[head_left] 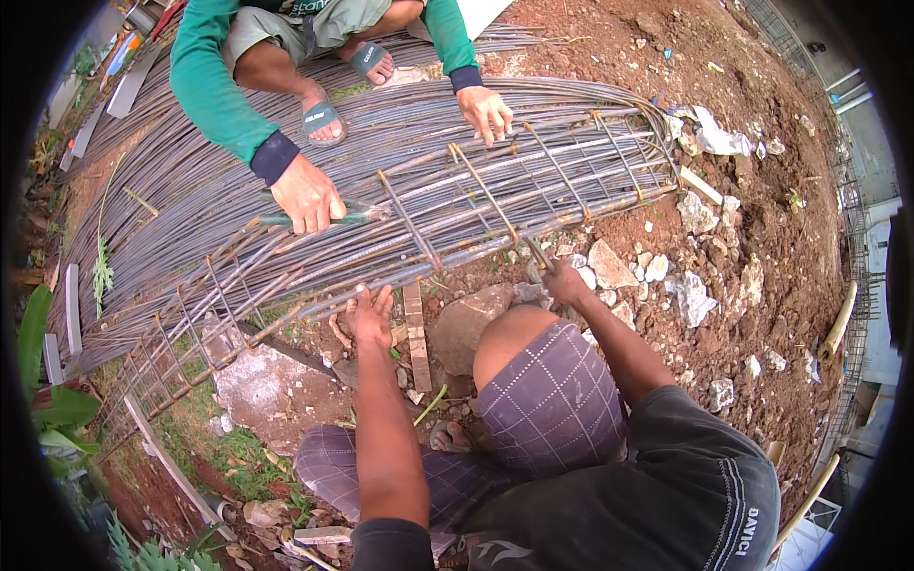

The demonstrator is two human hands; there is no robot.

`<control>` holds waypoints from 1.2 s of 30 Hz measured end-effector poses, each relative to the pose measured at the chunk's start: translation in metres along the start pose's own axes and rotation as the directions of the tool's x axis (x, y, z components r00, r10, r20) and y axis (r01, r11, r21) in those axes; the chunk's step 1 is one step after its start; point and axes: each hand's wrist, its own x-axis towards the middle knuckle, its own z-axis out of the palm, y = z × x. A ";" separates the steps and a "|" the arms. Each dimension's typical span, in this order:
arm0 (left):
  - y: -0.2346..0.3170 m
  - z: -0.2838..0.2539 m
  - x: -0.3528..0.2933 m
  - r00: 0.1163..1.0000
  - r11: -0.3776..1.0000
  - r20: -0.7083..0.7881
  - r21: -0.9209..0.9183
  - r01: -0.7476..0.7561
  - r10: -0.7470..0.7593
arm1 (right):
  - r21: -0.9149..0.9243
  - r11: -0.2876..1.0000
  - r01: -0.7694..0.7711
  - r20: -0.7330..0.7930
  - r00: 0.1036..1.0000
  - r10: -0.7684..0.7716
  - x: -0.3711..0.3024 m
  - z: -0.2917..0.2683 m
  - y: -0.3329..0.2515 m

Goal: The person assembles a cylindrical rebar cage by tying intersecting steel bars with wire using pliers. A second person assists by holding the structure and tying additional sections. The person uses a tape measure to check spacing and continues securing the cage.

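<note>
Gripping one tool (540, 255), touching one cage (409, 224)

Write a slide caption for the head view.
Left hand open at the near side of a rebar cage, right hand gripping a metal tool, a co-worker's hands opposite.

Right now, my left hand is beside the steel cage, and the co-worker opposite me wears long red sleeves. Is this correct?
Not quite: the co-worker's sleeves are long but green, not red, as the head view shows. Your left hand is indeed beside the steel cage.
</note>
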 end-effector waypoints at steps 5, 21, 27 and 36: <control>0.008 -0.003 -0.006 0.999 1.000 0.031 -0.022 0.021 -0.020 | 0.894 0.162 -0.417 0.444 0.870 -0.215 -0.050 -0.007 -0.039; 0.003 0.005 -0.003 0.997 0.997 0.075 -0.072 0.024 -0.019 | 0.836 0.545 -0.068 0.296 0.891 -0.343 -0.055 0.001 -0.038; 0.009 0.005 -0.013 0.991 0.999 0.125 -0.005 0.052 -0.051 | 0.935 0.303 -0.186 0.274 0.921 -0.278 -0.056 0.044 -0.099; 0.008 0.003 -0.020 0.996 0.996 0.060 0.066 0.064 -0.068 | 0.832 0.450 -0.325 0.442 0.879 -0.181 -0.066 0.040 -0.139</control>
